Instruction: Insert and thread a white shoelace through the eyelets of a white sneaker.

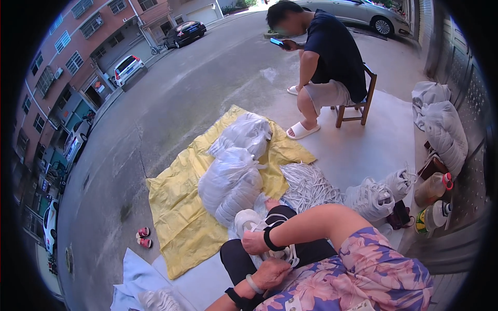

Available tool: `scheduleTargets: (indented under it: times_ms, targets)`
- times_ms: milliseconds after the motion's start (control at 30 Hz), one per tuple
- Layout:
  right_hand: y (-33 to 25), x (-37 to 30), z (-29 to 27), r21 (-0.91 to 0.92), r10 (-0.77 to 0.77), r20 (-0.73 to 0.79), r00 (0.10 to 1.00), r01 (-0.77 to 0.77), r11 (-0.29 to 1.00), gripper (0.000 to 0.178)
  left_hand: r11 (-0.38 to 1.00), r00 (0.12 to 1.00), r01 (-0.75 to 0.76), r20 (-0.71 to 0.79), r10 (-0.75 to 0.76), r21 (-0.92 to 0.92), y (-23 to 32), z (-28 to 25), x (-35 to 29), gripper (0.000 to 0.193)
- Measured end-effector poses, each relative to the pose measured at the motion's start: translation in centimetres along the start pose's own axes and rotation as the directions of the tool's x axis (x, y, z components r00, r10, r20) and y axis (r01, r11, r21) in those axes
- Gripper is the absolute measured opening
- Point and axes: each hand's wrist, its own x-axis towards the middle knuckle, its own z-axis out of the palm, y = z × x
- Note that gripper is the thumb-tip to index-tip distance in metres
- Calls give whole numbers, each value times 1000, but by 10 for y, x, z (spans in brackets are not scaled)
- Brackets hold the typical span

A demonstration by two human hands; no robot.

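A white shoe [246, 222] rests on my lap between my dark-clad legs, with loose white laces around it. My right hand [253, 242] comes over from the right, its fingers closed at the lace. Close below it, my left hand [272, 273] has its fingers bent in a pinch on the lace by the shoe's opening. The exact grip of the fingertips is partly hidden. A large heap of white shoelaces [310, 185] lies just beyond my knees. Bundled white shoes [369, 199] stand to the right of that heap.
Stuffed clear plastic bags [231, 181] sit on a yellow sheet [176, 207]. A person [334, 57] with a phone sits on a wooden chair [367, 98]. Bottles [433, 187] and white sacks [443, 129] line the right wall. Small red sandals [143, 237] lie left, near blue cloth [136, 277].
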Motion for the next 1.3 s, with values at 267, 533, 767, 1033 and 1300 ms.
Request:
scheduleTargets:
  times_ms: [267,533,767,1033,1300]
  targets:
    - [27,-26,-1,580,505,173,846,-501,642,17,998,991,31,-130,-37,-47,-17,7,-3,11]
    - [22,-30,-8,593,414,-72,907,-295,749,14,997,993,39,-108,-47,-73,-10,-2,6,11]
    - [16,-20,-8,500,416,-123,901,-306,810,12,1000,993,21,-116,-24,-22,-3,-6,7,12]
    - [17,-6,-3,547,435,29,900,-378,747,14,998,991,11,-131,-18,-58,-17,1,1,10]
    - [34,0,10,790,478,266,837,-474,390,16,997,996,58,-62,-61,-48,-25,-5,-1,10]
